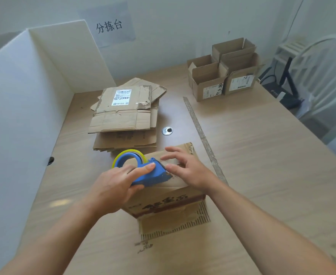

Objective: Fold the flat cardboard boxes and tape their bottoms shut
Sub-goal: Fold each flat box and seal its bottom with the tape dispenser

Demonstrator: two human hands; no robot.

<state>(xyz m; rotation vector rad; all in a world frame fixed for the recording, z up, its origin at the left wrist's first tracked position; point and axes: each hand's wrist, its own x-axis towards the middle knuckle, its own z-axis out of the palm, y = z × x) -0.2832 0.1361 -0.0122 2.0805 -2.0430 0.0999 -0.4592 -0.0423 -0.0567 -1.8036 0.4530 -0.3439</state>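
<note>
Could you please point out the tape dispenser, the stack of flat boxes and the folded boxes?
tape dispenser (154, 176): head view, blue body.
stack of flat boxes (121, 118): head view, top sheet.
folded boxes (210, 84): head view, nearest box's front wall.

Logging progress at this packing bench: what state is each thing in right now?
box: erected, bottom folded shut, facing up.
tape dispenser: on the box, gripped by left hand.
right hand: fingers spread, pressing the box.
flat cardboard stack: unfolded, lying flat.
folded boxes: upright, tops open.
</note>
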